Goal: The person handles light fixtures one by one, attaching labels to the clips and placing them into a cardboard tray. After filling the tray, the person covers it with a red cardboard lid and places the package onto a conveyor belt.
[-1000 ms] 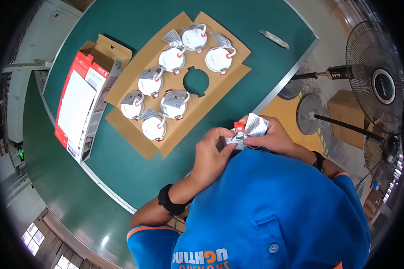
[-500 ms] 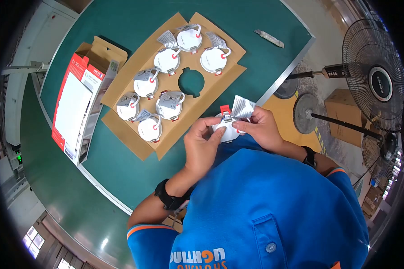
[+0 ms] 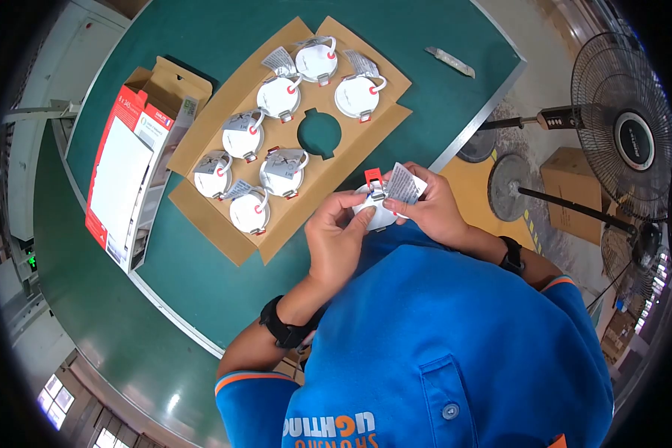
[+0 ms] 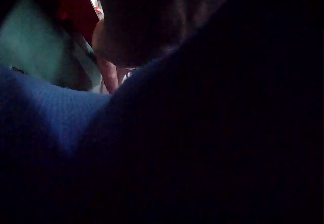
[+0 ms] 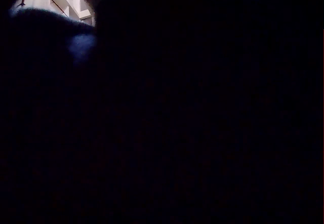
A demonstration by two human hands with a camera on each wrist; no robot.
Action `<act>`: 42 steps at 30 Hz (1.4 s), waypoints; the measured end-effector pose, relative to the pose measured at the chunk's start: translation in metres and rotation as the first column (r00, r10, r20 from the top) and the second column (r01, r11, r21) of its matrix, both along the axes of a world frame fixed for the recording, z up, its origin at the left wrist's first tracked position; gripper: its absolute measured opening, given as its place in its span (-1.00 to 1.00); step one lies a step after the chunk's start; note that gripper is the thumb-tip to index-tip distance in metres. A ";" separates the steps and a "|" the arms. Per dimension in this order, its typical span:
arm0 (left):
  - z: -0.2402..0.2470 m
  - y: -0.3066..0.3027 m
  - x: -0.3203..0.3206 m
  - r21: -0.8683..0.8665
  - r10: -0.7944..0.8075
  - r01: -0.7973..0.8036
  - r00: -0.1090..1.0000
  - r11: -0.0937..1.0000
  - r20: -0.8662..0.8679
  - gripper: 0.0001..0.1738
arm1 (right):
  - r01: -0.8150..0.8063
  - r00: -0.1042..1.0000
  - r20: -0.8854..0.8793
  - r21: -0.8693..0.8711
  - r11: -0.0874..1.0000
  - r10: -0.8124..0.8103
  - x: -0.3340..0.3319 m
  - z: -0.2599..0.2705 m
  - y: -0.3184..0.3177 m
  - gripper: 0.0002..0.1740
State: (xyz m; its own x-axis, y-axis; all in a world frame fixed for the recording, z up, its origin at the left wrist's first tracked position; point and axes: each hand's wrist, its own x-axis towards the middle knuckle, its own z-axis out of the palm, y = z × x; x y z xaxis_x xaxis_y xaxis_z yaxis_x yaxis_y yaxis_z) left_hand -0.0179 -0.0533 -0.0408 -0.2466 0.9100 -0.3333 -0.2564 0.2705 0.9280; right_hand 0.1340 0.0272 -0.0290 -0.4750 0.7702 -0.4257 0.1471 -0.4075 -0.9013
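Observation:
In the head view both hands hold a white round downlight (image 3: 381, 217) close in front of the blue shirt. A red spring clip (image 3: 372, 177) stands up from its far edge, and a printed silver label (image 3: 405, 184) hangs by it. My left hand (image 3: 336, 233) pinches the near left side, thumb on the white back. With thumb and fingers, my right hand (image 3: 437, 211) grips the right side near the label. The left wrist view is mostly dark, with a finger (image 4: 109, 75) beyond blue cloth; the right wrist view is almost black.
A brown cardboard insert (image 3: 228, 231) on the green table (image 3: 194, 299) bears several white downlights (image 3: 357, 97) around a round cutout. Left of it lies a red and white box (image 3: 123, 168), flap open. A slim pale tool (image 3: 451, 63) lies far right. Fans (image 3: 635, 142) stand beyond the table edge.
Both hands have brought the downlight away from the shirt and to the left, so more of its white back shows. Since half a second ago the label has tilted slightly; the grip looks the same.

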 end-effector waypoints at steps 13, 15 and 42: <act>-0.010 0.012 0.008 0.147 0.064 -0.046 0.991 0.988 -0.118 -0.87 | 0.140 0.989 -0.066 0.057 0.989 -0.136 -0.006 -0.007 -0.003 -0.77; -0.014 0.016 0.009 0.211 0.071 -0.022 0.971 0.977 -0.229 -0.88 | 0.169 0.983 -0.082 0.064 0.983 -0.164 -0.007 -0.008 -0.004 -0.77; 0.024 0.033 -0.003 0.297 0.153 0.027 0.810 0.955 -0.566 -0.74 | 0.051 0.993 -0.109 0.076 0.996 -0.043 -0.016 0.028 0.034 -0.68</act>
State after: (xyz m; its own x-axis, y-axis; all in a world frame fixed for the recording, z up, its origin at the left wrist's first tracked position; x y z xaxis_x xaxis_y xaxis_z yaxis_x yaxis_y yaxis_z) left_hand -0.0207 -0.0198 -0.0171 -0.3699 0.9164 0.1531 0.3428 -0.0185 0.9392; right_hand 0.1182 0.0609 -0.0013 -0.4770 0.8217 -0.3120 0.0303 -0.3394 -0.9401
